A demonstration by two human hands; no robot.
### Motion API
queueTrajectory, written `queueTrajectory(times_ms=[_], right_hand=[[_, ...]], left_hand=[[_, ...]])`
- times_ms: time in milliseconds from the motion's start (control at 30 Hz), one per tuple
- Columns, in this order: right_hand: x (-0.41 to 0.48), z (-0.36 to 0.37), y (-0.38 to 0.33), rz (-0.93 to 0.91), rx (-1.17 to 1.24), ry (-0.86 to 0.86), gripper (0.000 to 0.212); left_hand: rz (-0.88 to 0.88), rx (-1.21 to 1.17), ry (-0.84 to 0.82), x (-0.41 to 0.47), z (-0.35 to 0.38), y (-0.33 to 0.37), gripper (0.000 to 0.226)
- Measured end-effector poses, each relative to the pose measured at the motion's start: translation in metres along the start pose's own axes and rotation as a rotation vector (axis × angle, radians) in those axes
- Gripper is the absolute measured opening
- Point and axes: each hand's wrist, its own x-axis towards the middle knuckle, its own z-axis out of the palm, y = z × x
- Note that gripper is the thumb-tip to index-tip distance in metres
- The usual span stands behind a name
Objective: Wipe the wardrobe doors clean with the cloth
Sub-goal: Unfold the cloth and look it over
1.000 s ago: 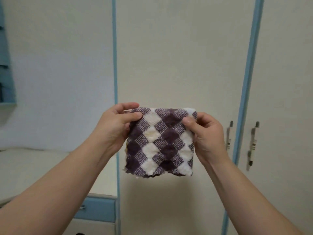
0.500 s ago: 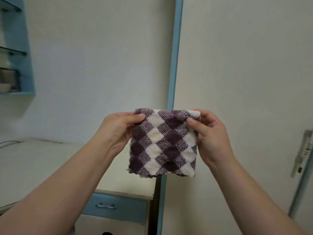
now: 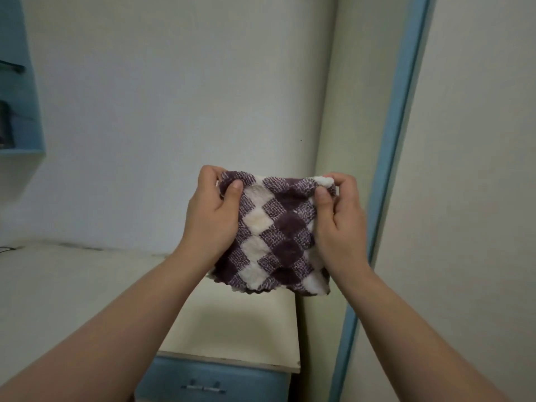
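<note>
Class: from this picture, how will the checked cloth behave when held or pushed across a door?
Probably floppy: the cloth bunches where the left hand and right hand pinch its top corners, and its lower edge hangs wavy. Likely light, since fingertip pinches carry it. Its fluffy pile should resist slipping.

cloth (image 3: pixel 275 236) between left hand (image 3: pixel 213 216) and right hand (image 3: pixel 339 227) | desk (image 3: pixel 72 285) below-left | drawer (image 3: pixel 211 384) under desk | wardrobe door (image 3: pixel 478 198) right
</note>
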Motion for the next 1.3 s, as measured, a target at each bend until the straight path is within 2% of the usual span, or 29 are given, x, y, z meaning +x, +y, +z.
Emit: queueTrajectory(times_ms=[167,267,333,400,467,533,600,633,700,800,967,1033,1133,1300], right_hand=[[0.022,0.054,0.002,0.032,-0.052,0.025,0.003],[0.034,0.090,0.002,0.131,-0.054,0.101,0.010],[0.038,0.109,0.004,0.201,-0.006,0.136,0.022],[0.039,0.133,0.008,0.304,0.069,0.167,0.027],[0.039,0.149,0.012,0.395,0.118,0.187,0.031],[0.041,0.162,0.018,0.479,0.153,0.225,0.028],[0.042,0.170,0.026,0.538,0.154,0.250,0.026],[0.043,0.172,0.032,0.552,0.149,0.252,0.026],[0.044,0.178,0.043,0.567,0.135,0.235,0.026],[0.048,0.188,0.059,0.577,0.082,0.218,0.026],[0.052,0.197,0.087,0.587,0.017,0.132,0.022],[0.050,0.199,0.102,0.689,0.047,0.083,0.019],[0.038,0.200,0.125,0.885,0.238,0.007,0.008],[-0.001,0.202,0.176,1.069,0.286,-0.175,0.033]], left_hand=[[0.041,-0.044,0.034,0.044,-0.016,-0.038,0.011],[0.099,-0.010,-0.004,0.071,-0.030,-0.059,0.013],[0.061,-0.080,-0.061,0.088,-0.040,-0.069,0.015],[-0.089,-0.244,-0.097,0.107,-0.048,-0.081,0.013],[-0.310,-0.449,-0.176,0.119,-0.051,-0.090,0.013],[-0.541,-0.685,-0.360,0.128,-0.054,-0.102,0.017],[-0.670,-0.780,-0.534,0.133,-0.055,-0.116,0.034],[-0.673,-0.775,-0.568,0.133,-0.053,-0.123,0.031],[-0.641,-0.732,-0.536,0.134,-0.046,-0.136,0.007],[-0.576,-0.633,-0.449,0.135,-0.032,-0.157,0.013],[-0.473,-0.462,-0.395,0.130,-0.010,-0.188,0.017],[-0.502,-0.440,-0.395,0.127,0.000,-0.203,0.017],[-0.599,-0.420,-0.380,0.117,0.013,-0.228,0.016],[-0.742,-0.354,-0.373,0.091,0.032,-0.274,0.015]])
